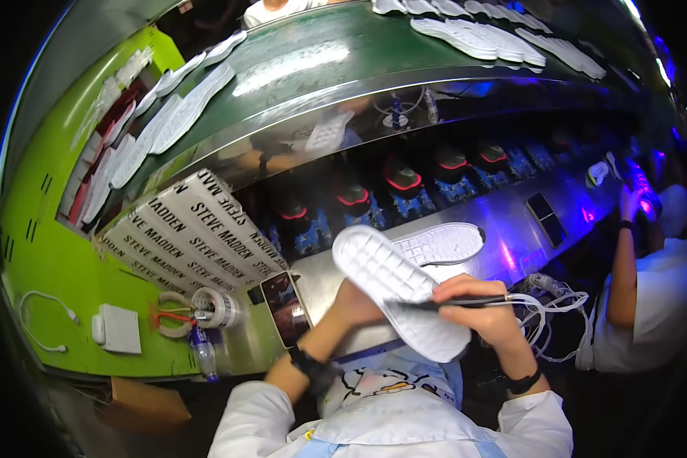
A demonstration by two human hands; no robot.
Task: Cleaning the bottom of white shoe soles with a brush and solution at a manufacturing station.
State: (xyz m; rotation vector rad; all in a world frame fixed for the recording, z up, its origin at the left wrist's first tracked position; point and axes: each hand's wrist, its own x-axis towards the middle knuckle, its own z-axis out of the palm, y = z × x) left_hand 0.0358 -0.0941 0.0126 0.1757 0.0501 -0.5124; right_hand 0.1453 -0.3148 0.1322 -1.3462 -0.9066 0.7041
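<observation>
Dim workshop light falls on a steel table (504, 229) under a green conveyor belt (320, 61) carrying white soles. Above that table the left hand (353, 299) grips a white shoe sole (397, 294) from behind, tread up. The right hand (485, 309) pinches a thin black tool (446, 303) against the sole. A second sole (443, 243) lies just beyond, on the table.

Both forearms rise from the lower edge of the frame in white sleeves pushed back from the wrists, each wrist wearing a dark band. The left hand (353, 299) sits just below the centre, mostly hidden, its fingers curled in a grip. The right hand (487, 309), right of centre, is closed in a pinch, thumb and fingers bent, knuckles turned upward.
</observation>
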